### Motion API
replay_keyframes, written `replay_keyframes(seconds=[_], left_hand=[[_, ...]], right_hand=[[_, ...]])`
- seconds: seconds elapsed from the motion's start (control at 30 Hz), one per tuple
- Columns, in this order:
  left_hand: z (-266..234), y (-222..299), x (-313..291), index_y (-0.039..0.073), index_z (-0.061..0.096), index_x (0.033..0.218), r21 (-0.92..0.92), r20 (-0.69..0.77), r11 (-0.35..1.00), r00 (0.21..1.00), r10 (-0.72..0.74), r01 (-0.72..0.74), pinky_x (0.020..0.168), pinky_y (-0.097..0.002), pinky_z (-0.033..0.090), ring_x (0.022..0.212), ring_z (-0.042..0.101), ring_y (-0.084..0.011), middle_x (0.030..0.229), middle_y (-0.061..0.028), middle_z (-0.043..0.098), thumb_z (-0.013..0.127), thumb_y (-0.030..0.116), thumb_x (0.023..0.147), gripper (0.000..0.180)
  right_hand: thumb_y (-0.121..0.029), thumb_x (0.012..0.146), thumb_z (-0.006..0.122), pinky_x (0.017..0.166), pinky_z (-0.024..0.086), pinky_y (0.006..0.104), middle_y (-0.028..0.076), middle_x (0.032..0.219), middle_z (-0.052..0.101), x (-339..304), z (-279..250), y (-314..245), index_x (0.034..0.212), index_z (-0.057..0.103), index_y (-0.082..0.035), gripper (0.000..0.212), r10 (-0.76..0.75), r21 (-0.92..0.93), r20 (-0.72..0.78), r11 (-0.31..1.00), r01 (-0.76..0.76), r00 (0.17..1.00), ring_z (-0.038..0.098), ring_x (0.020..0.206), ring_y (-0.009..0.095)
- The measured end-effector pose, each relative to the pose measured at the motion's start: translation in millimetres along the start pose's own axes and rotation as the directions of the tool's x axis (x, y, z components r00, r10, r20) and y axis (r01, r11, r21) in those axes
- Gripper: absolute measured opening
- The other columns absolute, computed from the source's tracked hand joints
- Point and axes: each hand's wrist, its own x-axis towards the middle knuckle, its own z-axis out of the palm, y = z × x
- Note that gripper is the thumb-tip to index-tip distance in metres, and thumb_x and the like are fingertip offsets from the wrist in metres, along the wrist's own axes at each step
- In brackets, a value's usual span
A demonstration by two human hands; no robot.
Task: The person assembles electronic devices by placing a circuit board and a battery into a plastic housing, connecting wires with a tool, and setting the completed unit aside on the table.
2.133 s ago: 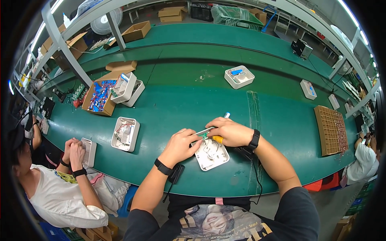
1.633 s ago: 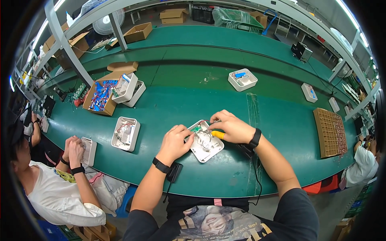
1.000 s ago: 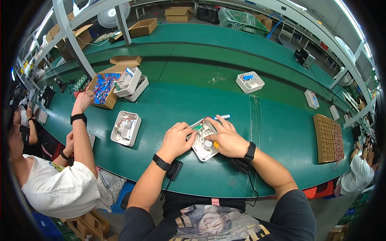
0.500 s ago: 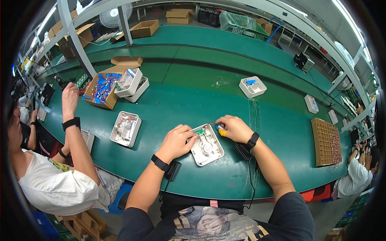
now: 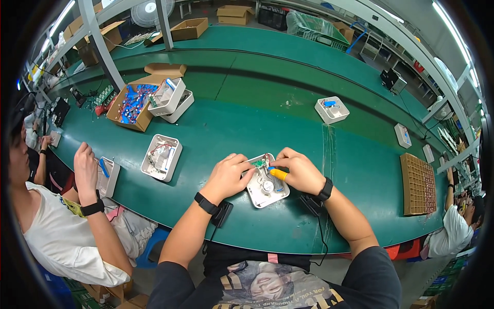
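Note:
A white plastic housing lies tilted on the bench in front of me. Inside it are a green circuit board, thin wires and a round white part. My left hand grips the housing's left wall, its fingertips beside the board. My right hand reaches over the right wall, fingers closed on a small blue battery, mostly hidden by them. A yellow cover sits on one of its fingers.
Left stand another open housing, a cardboard box of blue batteries and stacked housings. A co-worker's hand is at the far left. A divided brown tray lies right; another housing sits farther back.
My right hand has brought the blue battery left and down into the housing. The co-worker's raised hand has come back from the battery box toward a housing at the near left.

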Motion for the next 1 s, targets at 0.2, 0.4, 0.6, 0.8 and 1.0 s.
replay_keyframes(seconds=[0.2,0.4,0.6,0.8,1.0], left_hand=[[2.4,0.1,-2.9,0.004,0.079,0.092,0.007,-0.018,1.000,1.000,-0.010,0.010,0.079,-0.0424,0.057,0.085,0.068,-0.0315,0.095,-0.0102,0.072,0.074,0.017,0.090,0.014],[4.3,-3.0,-3.5,0.005,0.079,0.091,0.015,-0.015,1.000,1.000,-0.022,0.022,0.080,-0.0421,0.058,0.085,0.069,-0.0315,0.095,-0.0101,0.073,0.075,0.018,0.090,0.014],[2.6,-2.5,-2.9,0.006,0.080,0.091,0.018,-0.006,1.000,1.000,-0.021,0.021,0.081,-0.0424,0.058,0.086,0.069,-0.0314,0.097,-0.0101,0.073,0.075,0.018,0.089,0.013],[2.1,-0.2,-4.4,0.006,0.080,0.092,0.017,0.002,1.000,1.000,-0.026,0.026,0.080,-0.0427,0.058,0.088,0.069,-0.0311,0.099,-0.0102,0.074,0.075,0.019,0.089,0.014],[1.5,-1.5,-2.6,0.007,0.080,0.092,0.026,0.012,0.999,0.999,-0.031,0.031,0.080,-0.0427,0.058,0.089,0.069,-0.0313,0.099,-0.0104,0.074,0.075,0.019,0.089,0.014]], right_hand=[[-0.022,0.093,0.075,0.086,0.055,0.0412,0.010,0.102,0.066,-7.4,2.2,-6.8,0.115,0.080,-0.008,0.026,-0.093,-0.352,-0.036,0.933,0.074,0.995,0.066,0.095,0.030],[-0.025,0.093,0.075,0.090,0.052,0.0420,0.012,0.101,0.064,-7.2,11.8,-3.4,0.115,0.077,-0.008,0.027,-0.051,-0.342,0.009,0.938,0.051,0.999,0.063,0.099,0.031],[-0.019,0.088,0.079,0.090,0.052,0.0396,0.012,0.105,0.065,-2.1,8.1,-10.0,0.112,0.076,-0.005,0.027,-0.012,-0.141,-0.013,0.990,0.010,1.000,0.063,0.101,0.031],[-0.012,0.089,0.078,0.090,0.052,0.0364,0.011,0.104,0.065,1.3,8.2,4.8,0.110,0.075,-0.005,0.022,0.038,0.084,0.037,0.996,-0.041,0.999,0.062,0.102,0.028],[-0.012,0.093,0.076,0.088,0.051,0.0351,0.009,0.099,0.064,7.8,8.0,12.0,0.106,0.075,-0.004,0.016,0.004,0.250,0.050,0.968,-0.016,0.999,0.062,0.101,0.025]])
